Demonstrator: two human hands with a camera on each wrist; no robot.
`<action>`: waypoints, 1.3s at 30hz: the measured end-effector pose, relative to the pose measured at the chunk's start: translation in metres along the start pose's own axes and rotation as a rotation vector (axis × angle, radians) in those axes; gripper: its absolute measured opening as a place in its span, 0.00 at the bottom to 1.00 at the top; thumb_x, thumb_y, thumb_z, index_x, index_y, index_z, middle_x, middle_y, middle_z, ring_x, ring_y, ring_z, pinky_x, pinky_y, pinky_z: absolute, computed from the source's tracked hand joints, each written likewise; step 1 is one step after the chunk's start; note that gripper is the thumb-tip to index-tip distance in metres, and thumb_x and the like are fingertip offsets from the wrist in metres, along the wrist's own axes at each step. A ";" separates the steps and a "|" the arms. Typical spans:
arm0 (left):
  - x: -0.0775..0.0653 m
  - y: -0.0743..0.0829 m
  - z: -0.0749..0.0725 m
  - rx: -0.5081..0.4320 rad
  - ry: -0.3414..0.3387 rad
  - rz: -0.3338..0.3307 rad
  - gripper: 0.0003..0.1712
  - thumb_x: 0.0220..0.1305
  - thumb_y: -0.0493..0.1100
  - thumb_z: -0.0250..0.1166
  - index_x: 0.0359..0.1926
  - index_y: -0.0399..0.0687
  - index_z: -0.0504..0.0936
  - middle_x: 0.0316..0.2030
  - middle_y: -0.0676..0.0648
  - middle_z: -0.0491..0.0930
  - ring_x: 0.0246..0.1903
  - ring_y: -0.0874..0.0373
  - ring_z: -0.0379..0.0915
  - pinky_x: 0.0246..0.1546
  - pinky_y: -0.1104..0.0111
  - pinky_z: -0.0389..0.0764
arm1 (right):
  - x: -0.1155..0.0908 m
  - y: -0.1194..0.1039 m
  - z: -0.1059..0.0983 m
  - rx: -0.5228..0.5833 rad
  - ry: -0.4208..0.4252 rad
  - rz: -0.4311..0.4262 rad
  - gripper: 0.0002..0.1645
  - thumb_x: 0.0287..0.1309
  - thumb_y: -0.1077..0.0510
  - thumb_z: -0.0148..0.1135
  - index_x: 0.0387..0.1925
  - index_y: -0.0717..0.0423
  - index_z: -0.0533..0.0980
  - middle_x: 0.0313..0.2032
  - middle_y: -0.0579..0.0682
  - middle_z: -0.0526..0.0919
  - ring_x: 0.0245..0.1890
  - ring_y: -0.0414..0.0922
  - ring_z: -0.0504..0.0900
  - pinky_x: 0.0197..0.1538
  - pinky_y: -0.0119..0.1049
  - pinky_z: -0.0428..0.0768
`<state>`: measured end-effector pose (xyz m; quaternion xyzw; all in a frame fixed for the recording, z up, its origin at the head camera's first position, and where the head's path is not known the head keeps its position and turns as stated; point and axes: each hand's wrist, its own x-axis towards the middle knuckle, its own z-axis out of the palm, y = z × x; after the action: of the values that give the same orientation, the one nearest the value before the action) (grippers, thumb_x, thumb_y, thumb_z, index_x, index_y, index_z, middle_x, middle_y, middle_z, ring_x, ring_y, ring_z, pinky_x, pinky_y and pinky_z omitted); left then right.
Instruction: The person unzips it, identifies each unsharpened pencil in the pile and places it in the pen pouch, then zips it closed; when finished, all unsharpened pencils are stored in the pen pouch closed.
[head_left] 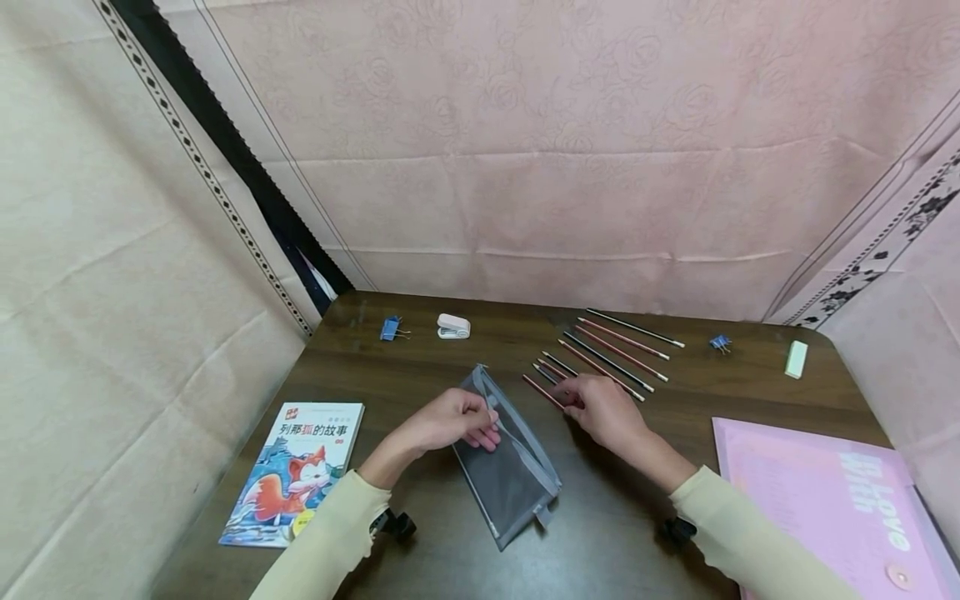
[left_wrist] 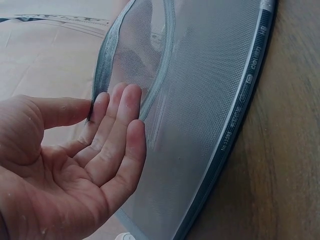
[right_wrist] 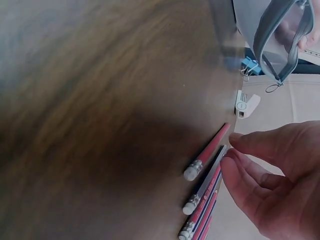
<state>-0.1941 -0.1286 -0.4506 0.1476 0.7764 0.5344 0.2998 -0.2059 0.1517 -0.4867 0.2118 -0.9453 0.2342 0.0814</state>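
My left hand (head_left: 453,419) pinches the zipper edge of a grey mesh pencil pouch (left_wrist: 195,95) between thumb and forefinger, and the mouth gapes. A dark pencil (left_wrist: 240,95) lies along the pouch's side, seen through the mesh. Over the near end of a group of pencils on the table is my right hand (head_left: 600,408). In the right wrist view, its thumb and forefinger are slightly apart beside a red pencil (right_wrist: 207,152) and a dark pencil (right_wrist: 204,185), both with white erasers. Several longer red and dark pencils (head_left: 615,337) lie side by side farther back.
A fox picture book (head_left: 292,475) lies left and a pink folder (head_left: 817,500) right. Toward the back are a blue binder clip (head_left: 390,328), a white stapler (head_left: 453,327), another blue clip (head_left: 720,342) and a pale green eraser (head_left: 797,359). Cloth hangs behind the table.
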 end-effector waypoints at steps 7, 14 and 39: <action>0.001 -0.003 0.002 0.001 -0.007 0.007 0.15 0.68 0.46 0.59 0.39 0.36 0.81 0.37 0.39 0.86 0.38 0.49 0.86 0.43 0.58 0.85 | -0.003 0.006 0.001 0.008 -0.076 0.006 0.18 0.48 0.63 0.73 0.44 0.47 0.84 0.32 0.45 0.86 0.30 0.38 0.80 0.34 0.36 0.80; 0.002 -0.003 0.002 -0.006 -0.013 0.006 0.15 0.69 0.46 0.59 0.39 0.36 0.81 0.36 0.39 0.86 0.38 0.49 0.86 0.43 0.58 0.85 | -0.004 0.009 0.001 0.018 -0.101 -0.002 0.19 0.48 0.63 0.72 0.45 0.46 0.83 0.31 0.44 0.85 0.29 0.37 0.80 0.33 0.34 0.79; 0.002 0.000 0.002 -0.006 -0.026 0.015 0.15 0.70 0.44 0.57 0.38 0.33 0.80 0.37 0.38 0.87 0.38 0.49 0.86 0.43 0.58 0.85 | 0.007 -0.013 -0.006 0.165 -0.106 -0.005 0.18 0.45 0.61 0.70 0.39 0.41 0.78 0.26 0.35 0.77 0.26 0.34 0.75 0.31 0.27 0.74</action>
<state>-0.1947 -0.1262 -0.4519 0.1595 0.7696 0.5370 0.3063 -0.2059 0.1418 -0.4740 0.2324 -0.9253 0.2993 0.0142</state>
